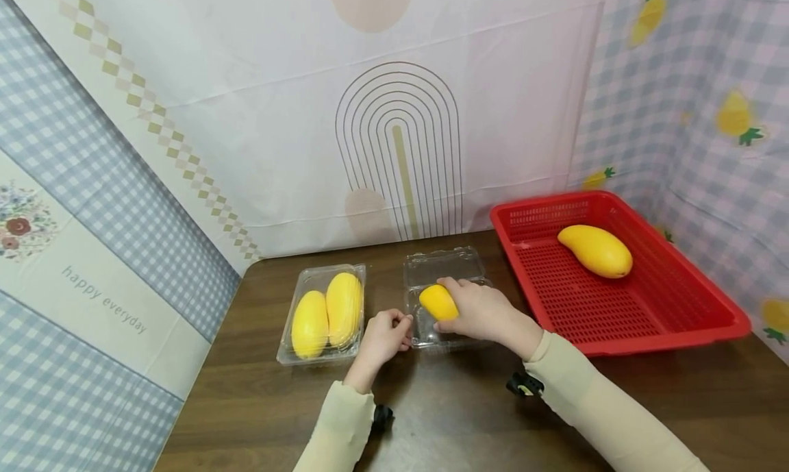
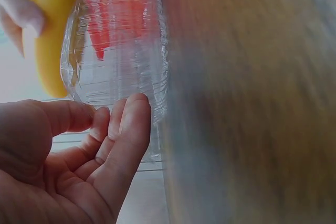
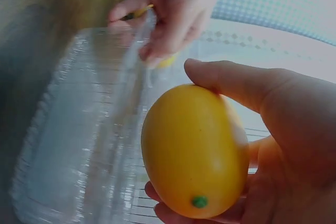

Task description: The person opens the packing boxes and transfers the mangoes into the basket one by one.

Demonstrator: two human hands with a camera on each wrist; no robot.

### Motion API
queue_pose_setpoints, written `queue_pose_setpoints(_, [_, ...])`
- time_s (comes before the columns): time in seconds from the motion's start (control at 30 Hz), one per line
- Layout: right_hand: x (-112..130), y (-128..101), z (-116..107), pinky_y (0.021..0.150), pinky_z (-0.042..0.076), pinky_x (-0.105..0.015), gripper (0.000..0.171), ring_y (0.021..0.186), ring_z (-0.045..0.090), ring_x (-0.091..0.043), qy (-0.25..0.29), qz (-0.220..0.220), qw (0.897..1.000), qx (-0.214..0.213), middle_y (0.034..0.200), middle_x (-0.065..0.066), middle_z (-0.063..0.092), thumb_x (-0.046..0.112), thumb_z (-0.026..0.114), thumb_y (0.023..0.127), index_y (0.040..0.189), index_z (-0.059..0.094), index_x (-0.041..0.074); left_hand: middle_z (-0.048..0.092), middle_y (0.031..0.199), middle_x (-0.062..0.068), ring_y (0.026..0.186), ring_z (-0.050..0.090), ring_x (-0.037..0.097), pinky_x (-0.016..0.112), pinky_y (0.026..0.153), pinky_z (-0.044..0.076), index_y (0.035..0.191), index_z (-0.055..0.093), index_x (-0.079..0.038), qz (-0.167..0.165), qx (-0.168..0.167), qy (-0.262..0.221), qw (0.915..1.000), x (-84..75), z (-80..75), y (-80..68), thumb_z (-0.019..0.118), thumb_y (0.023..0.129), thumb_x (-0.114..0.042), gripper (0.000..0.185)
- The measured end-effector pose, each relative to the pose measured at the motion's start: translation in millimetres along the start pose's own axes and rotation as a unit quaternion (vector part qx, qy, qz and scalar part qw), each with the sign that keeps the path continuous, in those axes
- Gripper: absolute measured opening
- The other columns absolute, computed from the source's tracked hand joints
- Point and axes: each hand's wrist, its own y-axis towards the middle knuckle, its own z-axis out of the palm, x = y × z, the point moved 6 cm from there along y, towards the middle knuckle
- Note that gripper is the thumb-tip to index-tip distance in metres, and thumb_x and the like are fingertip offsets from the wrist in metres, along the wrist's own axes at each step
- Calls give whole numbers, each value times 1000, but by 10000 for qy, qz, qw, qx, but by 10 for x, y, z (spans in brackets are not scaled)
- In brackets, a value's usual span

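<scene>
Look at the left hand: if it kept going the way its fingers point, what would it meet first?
Most likely the open clear box. The left hand has its fingertips already at the box's edge, touching or nearly so; depth is unclear.

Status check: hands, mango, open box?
Right hand grips a mango over the open clear box. Left hand fingers touch the box's edge. Nothing in the way.

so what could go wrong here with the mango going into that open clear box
The open clamshell box is light and the left hand touches only its edge with its fingertips, so it may slide or tip as the mango lands. The right hand wraps the smooth mango, which could slip. The hinged lid might also fold in before a second mango fits.
</scene>
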Motion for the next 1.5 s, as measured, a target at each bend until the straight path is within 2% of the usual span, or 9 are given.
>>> queue_pose_setpoints(0.17, [52, -11, -189, 70, 54, -42, 85, 85, 64, -23, 87, -97, 9999, 20, 118, -15, 65, 51, 81, 78, 145, 49, 9, 65, 70, 5, 60, 67, 15, 30, 56, 59, 85, 65, 0, 41, -23, 12, 10000, 1, -13, -7, 58, 103, -16, 25])
queue_pose_setpoints(0.3, [54, -13, -387, 73, 56, -44, 85, 88, 66, -26, 8, -181, 9998, -57, 122, -18, 65, 49, 81, 80, 146, 48, 7, 65, 69, 4, 59, 66, 14, 30, 56, 58, 84, 65, 0, 61, -41, 12, 10000, -9, -18, -13, 58, 102, -16, 25])
queue_pose_setpoints(0.5, [-83, 37, -692, 73, 55, -48, 85, 89, 66, -28, -150, -139, 9994, -290, 120, -18, 65, 49, 80, 80, 145, 48, 6, 65, 68, 3, 58, 65, 13, 29, 55, 58, 83, 65, -1, 83, -64, -8, 9999, -6, -23, -12, 58, 102, -15, 25])
queue_pose_setpoints(0.8, [-531, 110, -1025, 73, 51, -47, 82, 87, 60, -29, -74, 318, 9985, -433, 105, -13, 63, 50, 77, 83, 143, 46, 4, 65, 69, 5, 58, 65, 13, 29, 56, 58, 83, 64, 0, 88, -40, -36, 9999, -4, -24, -24, 57, 102, -13, 24])
queue_pose_setpoints(0.97, [-798, 86, -1156, 81, 51, -55, 83, 96, 59, -35, -49, 628, 9966, -530, 113, -19, 61, 49, 75, 85, 144, 41, 1, 65, 69, 5, 58, 65, 14, 29, 56, 58, 83, 65, 0, 51, -35, -26, 10000, -3, -28, -20, 57, 102, -13, 25])
queue_pose_setpoints(1.17, [-1122, 50, -1242, 82, 50, -61, 91, 105, 57, -43, -38, 1032, 9933, -522, 126, -27, 56, 54, 72, 86, 148, 34, -1, 65, 69, 5, 58, 65, 13, 30, 56, 58, 83, 64, 1, 80, -2, -22, 10000, -8, -22, -17, 58, 102, -14, 25])
queue_pose_setpoints(1.5, [-1645, -28, -1192, 88, 45, -64, 100, 110, 53, -46, 187, 1366, 9900, -289, 131, -32, 51, 62, 69, 86, 148, 30, -7, 65, 70, 4, 59, 65, 14, 32, 57, 59, 83, 64, -1, 33, 19, -50, 10000, -7, -5, -18, 58, 102, -15, 25])
